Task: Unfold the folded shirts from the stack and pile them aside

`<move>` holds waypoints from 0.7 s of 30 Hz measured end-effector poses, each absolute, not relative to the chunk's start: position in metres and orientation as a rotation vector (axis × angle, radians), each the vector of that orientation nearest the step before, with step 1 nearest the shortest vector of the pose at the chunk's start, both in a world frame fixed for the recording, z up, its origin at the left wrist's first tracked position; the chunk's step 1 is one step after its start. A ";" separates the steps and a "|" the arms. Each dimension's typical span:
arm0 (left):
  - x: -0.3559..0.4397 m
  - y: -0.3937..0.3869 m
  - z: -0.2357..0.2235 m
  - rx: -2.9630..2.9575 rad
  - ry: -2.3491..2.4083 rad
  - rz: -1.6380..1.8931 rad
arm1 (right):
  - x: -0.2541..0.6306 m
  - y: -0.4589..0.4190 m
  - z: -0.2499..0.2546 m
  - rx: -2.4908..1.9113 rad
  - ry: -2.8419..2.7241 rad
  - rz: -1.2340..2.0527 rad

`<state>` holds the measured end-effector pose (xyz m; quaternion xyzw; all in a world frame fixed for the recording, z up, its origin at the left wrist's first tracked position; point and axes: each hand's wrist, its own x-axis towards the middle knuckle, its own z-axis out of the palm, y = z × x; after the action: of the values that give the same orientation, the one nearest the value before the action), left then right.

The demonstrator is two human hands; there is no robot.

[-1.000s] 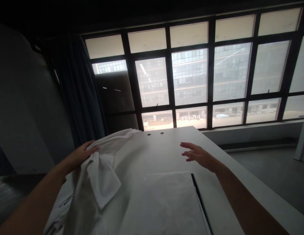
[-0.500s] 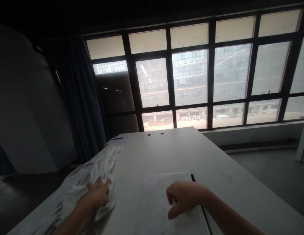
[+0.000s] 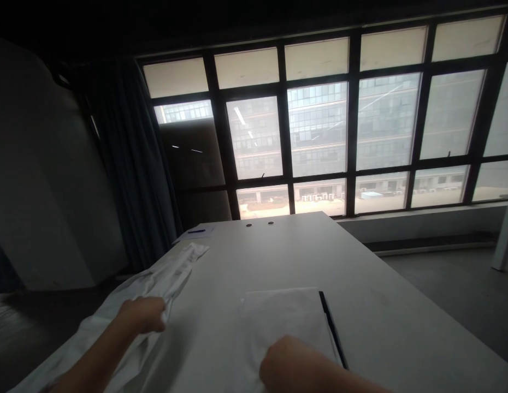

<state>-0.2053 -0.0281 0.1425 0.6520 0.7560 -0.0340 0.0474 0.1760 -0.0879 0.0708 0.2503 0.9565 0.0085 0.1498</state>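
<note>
A crumpled white cloth point(image 3: 164, 281) trails along the left side of the long white table point(image 3: 311, 256). My left hand point(image 3: 142, 315) is closed around a fold of that cloth near the table's left edge. A flat folded white cloth point(image 3: 284, 322) with a dark strip along its right side lies at the near middle. My right hand point(image 3: 290, 368) rests on the near end of the folded cloth, fingers curled under and hidden; whether it grips the cloth I cannot tell.
A sheet of paper with a pen point(image 3: 196, 231) lies at the table's far left corner, beside two cable holes point(image 3: 259, 224). Dark curtains point(image 3: 135, 164) hang at the left, a large window point(image 3: 340, 125) stands behind the table, and open floor lies to the right.
The raised white cloth dropped onto the table's left side. My left hand went from flat on it to a closed grip. My right hand drew back toward me over the folded cloth.
</note>
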 end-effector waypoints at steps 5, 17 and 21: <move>-0.135 -0.026 0.159 2.070 1.927 -0.108 | 0.189 -0.080 0.093 0.687 2.851 -0.389; -0.013 -0.041 0.211 2.142 0.912 0.579 | 0.257 -0.017 0.154 1.277 2.629 -2.977; -0.011 -0.022 0.187 2.055 1.052 0.478 | 0.283 -0.005 0.158 1.943 2.811 -2.957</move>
<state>-0.0113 -0.0221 0.1872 0.8056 0.4123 0.1875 0.3818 0.2832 -0.0046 0.1577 0.3320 0.4803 -0.5052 -0.6355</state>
